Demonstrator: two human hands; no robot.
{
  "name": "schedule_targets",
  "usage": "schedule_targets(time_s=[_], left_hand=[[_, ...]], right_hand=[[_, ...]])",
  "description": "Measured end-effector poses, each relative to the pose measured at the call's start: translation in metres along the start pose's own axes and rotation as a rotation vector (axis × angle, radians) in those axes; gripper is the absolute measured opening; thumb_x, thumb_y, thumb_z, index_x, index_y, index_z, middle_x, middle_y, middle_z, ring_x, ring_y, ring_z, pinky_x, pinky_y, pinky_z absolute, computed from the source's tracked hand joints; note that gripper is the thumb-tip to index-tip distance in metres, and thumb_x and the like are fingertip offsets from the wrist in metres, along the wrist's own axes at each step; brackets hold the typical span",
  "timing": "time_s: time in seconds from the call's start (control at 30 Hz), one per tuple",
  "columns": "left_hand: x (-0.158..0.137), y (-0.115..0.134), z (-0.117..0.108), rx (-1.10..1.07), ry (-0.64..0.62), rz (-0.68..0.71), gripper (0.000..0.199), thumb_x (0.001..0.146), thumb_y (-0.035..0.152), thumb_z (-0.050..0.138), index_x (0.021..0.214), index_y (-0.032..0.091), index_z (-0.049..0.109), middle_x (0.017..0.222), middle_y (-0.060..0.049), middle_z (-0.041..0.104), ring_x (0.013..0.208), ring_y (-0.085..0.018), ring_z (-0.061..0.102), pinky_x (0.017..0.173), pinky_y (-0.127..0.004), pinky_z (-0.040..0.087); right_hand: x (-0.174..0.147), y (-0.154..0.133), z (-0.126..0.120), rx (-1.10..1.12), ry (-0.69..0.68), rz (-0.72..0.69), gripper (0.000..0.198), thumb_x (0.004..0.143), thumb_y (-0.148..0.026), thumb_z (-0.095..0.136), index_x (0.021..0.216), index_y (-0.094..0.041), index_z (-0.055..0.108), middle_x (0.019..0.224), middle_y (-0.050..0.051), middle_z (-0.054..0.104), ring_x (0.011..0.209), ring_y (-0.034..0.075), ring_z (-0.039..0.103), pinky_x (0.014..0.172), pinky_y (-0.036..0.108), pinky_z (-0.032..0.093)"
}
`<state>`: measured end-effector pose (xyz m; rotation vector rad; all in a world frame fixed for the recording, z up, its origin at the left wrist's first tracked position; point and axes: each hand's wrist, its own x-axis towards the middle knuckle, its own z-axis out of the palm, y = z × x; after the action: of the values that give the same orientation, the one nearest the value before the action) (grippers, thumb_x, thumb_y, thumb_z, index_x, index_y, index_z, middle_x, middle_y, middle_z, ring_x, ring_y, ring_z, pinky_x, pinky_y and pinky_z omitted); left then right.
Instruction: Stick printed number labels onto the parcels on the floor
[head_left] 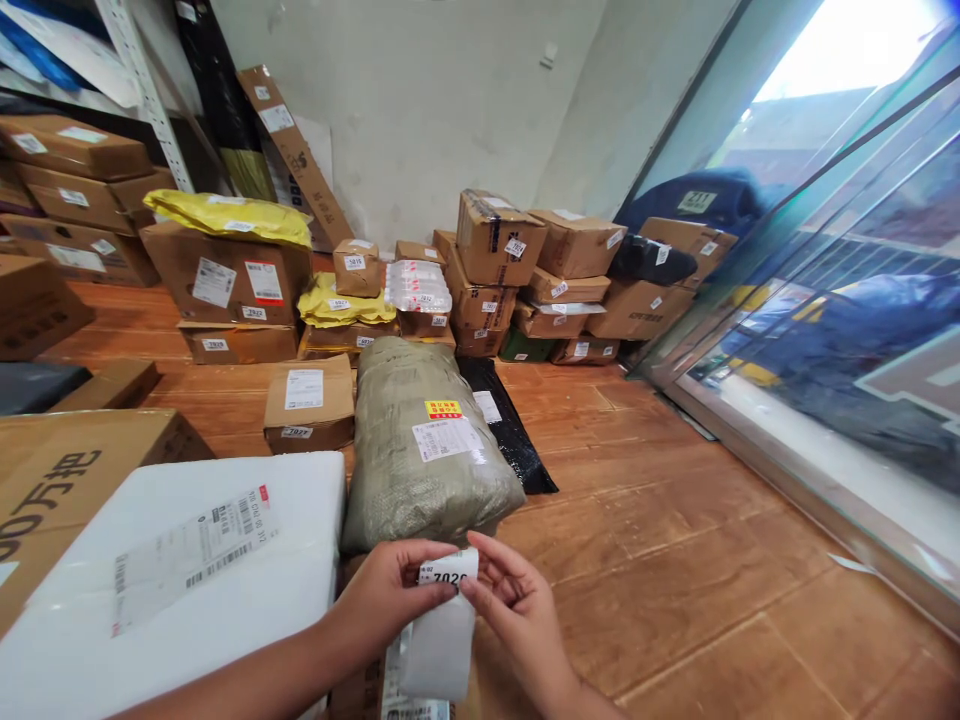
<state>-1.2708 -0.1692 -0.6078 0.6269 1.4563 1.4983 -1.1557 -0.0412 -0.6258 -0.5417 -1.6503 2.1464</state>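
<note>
Between my two hands is a white label strip [442, 650] with a printed number, its blank length hanging down. My left hand [394, 590] pinches the strip's left edge between thumb and fingers. At the right edge, the thumb and forefinger of my right hand [517, 610] are closed on it too. Right beyond the hands lies a bulky olive woven parcel [409, 470] with a white label [448, 440] and a yellow-red sticker. Under the strip is a carton [356, 690], mostly hidden. To the left sits a white foam box [247, 610] bearing a shipping label.
A small carton [307, 405] and a flat black parcel [517, 435] flank the olive one. Stacked cartons [495, 240] line the back wall, with yellow parcels [232, 218] among them. A large carton [67, 490] stands left; a glass door [840, 330] is at right.
</note>
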Motion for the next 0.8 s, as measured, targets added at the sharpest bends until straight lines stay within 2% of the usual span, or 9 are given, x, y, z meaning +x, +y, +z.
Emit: schedule_targets(time_s=[0.03,0.1,0.2,0.27,0.43,0.6,0.67,0.73,0.8], left_hand=[[-0.001,0.003,0.000,0.060,-0.001,0.010,0.038,0.068,0.040,0.071,0.096,0.014,0.071,0.094,-0.007,0.074,0.092,-0.022,0.063,0.079,-0.029,0.045],[-0.004,0.007,0.001,0.180,0.020,0.012,0.035,0.072,0.046,0.064,0.079,0.013,0.072,0.073,-0.002,0.069,0.073,-0.016,0.057,0.066,-0.025,0.040],[-0.007,0.008,0.001,0.327,0.050,0.002,0.042,0.073,0.053,0.059,0.061,0.013,0.062,0.055,0.005,0.045,0.057,-0.010,0.036,0.054,-0.024,0.025],[-0.008,0.007,0.001,0.401,0.037,0.004,0.044,0.074,0.055,0.056,0.059,0.014,0.056,0.056,0.006,0.038,0.057,-0.010,0.031,0.053,-0.024,0.023],[-0.011,0.005,-0.001,0.556,0.000,0.044,0.046,0.077,0.059,0.050,0.058,0.017,0.049,0.058,0.005,0.038,0.059,-0.010,0.034,0.055,-0.024,0.024],[-0.011,-0.003,-0.003,0.697,-0.095,0.090,0.050,0.080,0.061,0.044,0.054,0.018,0.040,0.053,0.005,0.034,0.053,-0.010,0.032,0.053,-0.025,0.022],[-0.011,-0.008,-0.005,0.758,-0.165,0.158,0.050,0.082,0.060,0.042,0.054,0.018,0.038,0.052,0.005,0.033,0.052,-0.009,0.031,0.053,-0.025,0.021],[-0.012,-0.011,-0.005,0.717,-0.200,0.162,0.050,0.079,0.061,0.047,0.053,0.018,0.040,0.052,0.006,0.033,0.052,-0.009,0.031,0.053,-0.024,0.021],[-0.013,-0.012,-0.003,0.516,-0.163,0.026,0.052,0.069,0.068,0.055,0.055,0.018,0.047,0.051,0.006,0.037,0.051,-0.009,0.034,0.051,-0.023,0.023]], right_hand=[[0.000,0.000,0.000,0.005,-0.035,0.016,0.045,0.062,-0.037,0.082,0.104,-0.028,0.068,0.084,0.003,0.070,0.078,0.015,0.064,0.071,0.026,0.051],[0.001,-0.002,0.000,-0.069,-0.059,-0.018,0.038,0.064,-0.037,0.081,0.098,-0.027,0.069,0.076,0.001,0.064,0.068,0.011,0.059,0.062,0.022,0.048],[0.002,-0.007,-0.001,-0.248,-0.050,-0.124,0.025,0.068,-0.041,0.076,0.085,-0.023,0.071,0.077,0.000,0.053,0.065,0.010,0.053,0.056,0.021,0.043],[0.002,-0.012,-0.003,-0.343,-0.088,-0.147,0.025,0.071,-0.043,0.073,0.085,-0.023,0.070,0.083,0.002,0.054,0.068,0.012,0.053,0.059,0.024,0.044],[0.001,-0.020,-0.006,-0.527,-0.193,-0.135,0.029,0.077,-0.049,0.065,0.084,-0.021,0.072,0.078,0.006,0.061,0.074,0.017,0.056,0.065,0.029,0.043],[-0.005,-0.009,-0.008,-0.399,-0.242,0.053,0.040,0.070,-0.056,0.068,0.080,-0.018,0.070,0.068,0.002,0.059,0.061,0.012,0.048,0.057,0.025,0.035],[-0.007,-0.005,-0.009,-0.354,-0.292,0.070,0.040,0.068,-0.056,0.070,0.076,-0.017,0.068,0.067,0.001,0.056,0.059,0.010,0.045,0.056,0.024,0.032],[-0.010,-0.004,-0.011,-0.363,-0.316,0.032,0.037,0.069,-0.053,0.071,0.073,-0.016,0.067,0.069,0.001,0.055,0.061,0.010,0.044,0.057,0.024,0.032],[-0.012,-0.005,-0.012,-0.343,-0.292,0.010,0.034,0.071,-0.051,0.070,0.073,-0.017,0.066,0.068,0.000,0.054,0.061,0.010,0.044,0.058,0.025,0.033]])
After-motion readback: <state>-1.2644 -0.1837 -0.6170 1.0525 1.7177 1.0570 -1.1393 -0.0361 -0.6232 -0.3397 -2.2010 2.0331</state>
